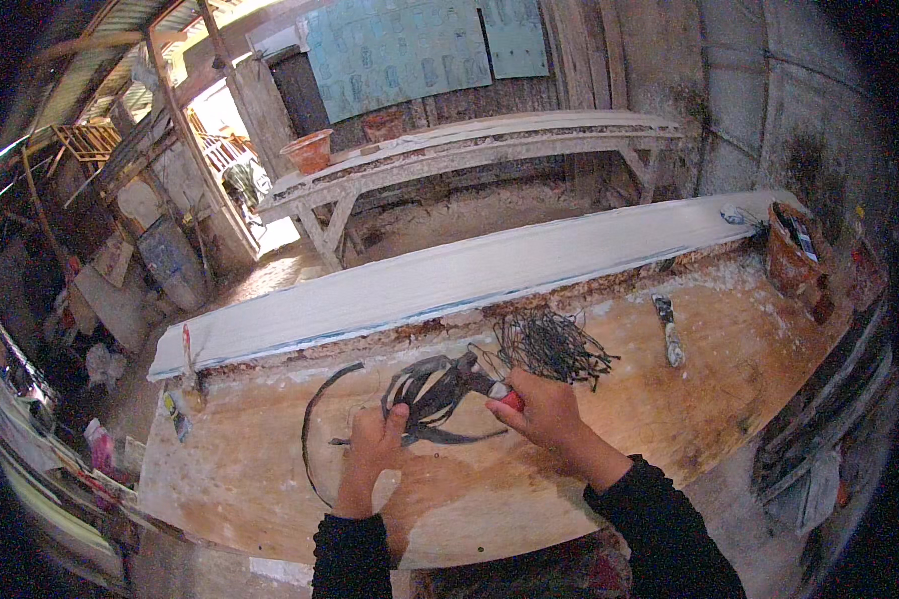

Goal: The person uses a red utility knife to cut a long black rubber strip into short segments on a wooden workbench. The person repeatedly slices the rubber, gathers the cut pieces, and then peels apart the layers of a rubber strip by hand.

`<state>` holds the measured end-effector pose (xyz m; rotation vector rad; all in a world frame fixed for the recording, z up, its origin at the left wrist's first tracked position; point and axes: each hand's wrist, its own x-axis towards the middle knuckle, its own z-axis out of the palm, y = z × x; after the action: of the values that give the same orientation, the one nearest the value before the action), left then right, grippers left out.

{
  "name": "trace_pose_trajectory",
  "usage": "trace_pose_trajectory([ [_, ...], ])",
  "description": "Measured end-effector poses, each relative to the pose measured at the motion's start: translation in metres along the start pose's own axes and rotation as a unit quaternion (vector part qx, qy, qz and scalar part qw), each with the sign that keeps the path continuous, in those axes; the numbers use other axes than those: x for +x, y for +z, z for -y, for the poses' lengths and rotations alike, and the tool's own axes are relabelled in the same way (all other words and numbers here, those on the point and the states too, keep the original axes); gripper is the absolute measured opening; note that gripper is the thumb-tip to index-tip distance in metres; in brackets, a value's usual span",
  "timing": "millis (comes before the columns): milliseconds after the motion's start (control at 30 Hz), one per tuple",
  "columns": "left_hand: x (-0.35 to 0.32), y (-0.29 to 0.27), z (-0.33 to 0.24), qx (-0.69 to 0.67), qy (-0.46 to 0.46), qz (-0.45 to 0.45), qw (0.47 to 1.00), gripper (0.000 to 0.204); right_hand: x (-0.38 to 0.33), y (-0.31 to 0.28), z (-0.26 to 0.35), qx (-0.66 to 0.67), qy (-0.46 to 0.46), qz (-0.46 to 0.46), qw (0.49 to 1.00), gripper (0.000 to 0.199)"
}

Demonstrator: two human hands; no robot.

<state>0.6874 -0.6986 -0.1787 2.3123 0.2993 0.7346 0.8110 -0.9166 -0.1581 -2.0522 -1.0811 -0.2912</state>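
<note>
A dark bundle of bent metal wire (432, 394) lies on the dusty wooden workbench (669, 399), with a long curved wire (310, 429) looping off to its left. My left hand (372, 449) presses down on the bundle's near left side. My right hand (539, 409) grips a red-handled tool (506, 397) whose tip meets the bundle's right end. A loose pile of thin black wire pieces (549, 344) rests just beyond my right hand.
A long white moulded strip (449, 275) runs along the bench's far side. A putty knife (668, 329) lies to the right, a rusty container (794, 255) at the far right. Behind stands a second bench (489, 140) with clay pots (310, 150).
</note>
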Motion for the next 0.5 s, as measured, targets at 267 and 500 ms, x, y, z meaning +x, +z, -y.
trace_pose_trajectory([
  [267, 0.003, -0.023, -0.04, -0.026, -0.043, 0.139, 0.989, 0.05, -0.001, -0.011, -0.005, -0.04, -0.124, -0.029, 0.991, 0.035],
  [500, 0.003, -0.027, -0.063, -0.004, -0.118, 0.208, 0.971, 0.049, -0.002, -0.012, -0.007, -0.036, -0.141, -0.064, 0.987, 0.035],
])
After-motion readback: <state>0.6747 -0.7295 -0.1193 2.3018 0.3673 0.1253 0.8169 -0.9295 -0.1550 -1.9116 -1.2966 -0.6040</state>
